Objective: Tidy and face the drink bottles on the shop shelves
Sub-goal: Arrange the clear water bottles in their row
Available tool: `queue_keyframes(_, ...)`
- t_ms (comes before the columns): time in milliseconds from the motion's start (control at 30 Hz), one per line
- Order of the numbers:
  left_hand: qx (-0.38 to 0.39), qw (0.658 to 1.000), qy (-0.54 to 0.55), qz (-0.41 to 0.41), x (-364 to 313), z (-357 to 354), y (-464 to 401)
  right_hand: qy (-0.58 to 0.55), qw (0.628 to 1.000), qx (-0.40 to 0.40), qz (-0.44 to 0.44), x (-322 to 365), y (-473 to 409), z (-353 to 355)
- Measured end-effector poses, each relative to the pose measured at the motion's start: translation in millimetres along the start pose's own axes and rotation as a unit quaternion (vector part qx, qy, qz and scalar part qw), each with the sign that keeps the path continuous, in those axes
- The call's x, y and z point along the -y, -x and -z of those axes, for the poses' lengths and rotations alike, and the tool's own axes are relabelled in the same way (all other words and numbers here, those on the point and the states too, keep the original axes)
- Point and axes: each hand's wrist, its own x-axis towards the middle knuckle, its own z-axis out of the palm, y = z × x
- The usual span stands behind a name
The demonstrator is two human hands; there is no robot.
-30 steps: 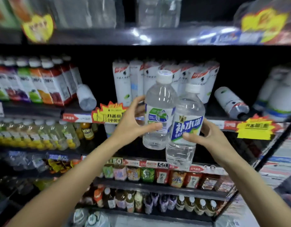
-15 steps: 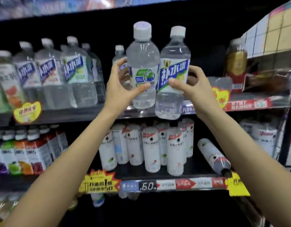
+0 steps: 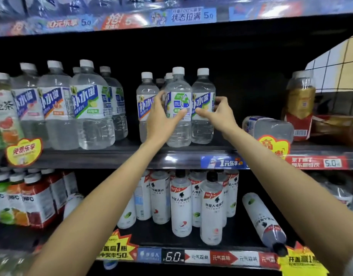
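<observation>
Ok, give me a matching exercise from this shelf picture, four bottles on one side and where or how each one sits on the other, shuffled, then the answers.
Things:
1. bottle with the green and blue label
2. white bottle with the black cap
3. gold-topped jar
4. clear bottle next to the jar

Places or states:
A. lying on its side on the lower shelf, right of the upright white bottles
B. upright at the far right of the middle shelf
C. upright, gripped by the left hand
D. lying on its side on the middle shelf

Pairs: 1-C, 2-A, 3-B, 4-D
</observation>
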Motion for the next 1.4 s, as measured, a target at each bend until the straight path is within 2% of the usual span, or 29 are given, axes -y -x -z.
queue_keyframes(100,-0.005,0.988,-0.142,-0.06,-1.6,4.6,-3.3,0.039,0.999,0.027,-0.01,-7.6,-14.5,-0.6)
queue_keyframes(167,0.013,0.974,-0.212,-0.081,-0.8,13.5,-3.6,0.136,0.99,0.048,0.002,-13.7,-22.9,3.1)
queue_keyframes(200,0.041,0.971,-0.22,-0.08,1.9,16.4,-3.2,0.172,0.984,0.056,0.002,-14.5,-25.1,4.5)
queue_keyframes(300,0.094,0.977,-0.184,-0.061,7.6,18.3,-0.2,0.16,0.985,0.065,-0.003,-11.9,-30.7,0.1)
queue_keyframes(400,0.071,0.983,-0.161,-0.062,7.5,14.0,2.1,0.181,0.983,0.03,0.015,-4.7,-36.4,-12.2)
queue_keyframes(567,0.028,0.977,-0.194,-0.089,6.0,8.4,6.8,0.194,0.981,0.016,0.007,1.6,-42.7,-32.2)
queue_keyframes(733,0.019,0.972,-0.225,-0.073,6.0,-1.1,2.6,0.182,0.978,0.103,-0.022,0.7,-38.0,-24.8)
queue_keyframes(833,0.016,0.964,-0.258,-0.065,4.4,-4.9,3.1,0.176,0.978,0.105,-0.027,-1.4,-21.3,-7.9)
queue_keyframes(933,0.007,0.961,-0.269,-0.059,2.5,-2.6,9.6,0.149,0.985,0.072,0.044,-1.7,6.2,3.5)
queue_keyframes(1033,-0.039,0.972,-0.221,-0.069,1.7,3.0,29.5,0.111,0.983,0.018,0.142,-6.7,43.9,8.2)
queue_keyframes(1200,-0.159,0.968,-0.104,-0.164,3.5,15.6,99.0,0.058,0.96,-0.052,0.27,-16.8,129.8,-1.6)
queue_keyframes(1300,-0.141,0.96,-0.106,-0.216,21.9,25.7,155.3,0.107,0.945,-0.08,0.299,-35.9,178.6,-12.0)
queue_keyframes(1400,-0.073,0.953,-0.148,-0.256,48.9,39.9,208.9,0.184,0.924,-0.068,0.328,-67.1,226.3,-29.0)
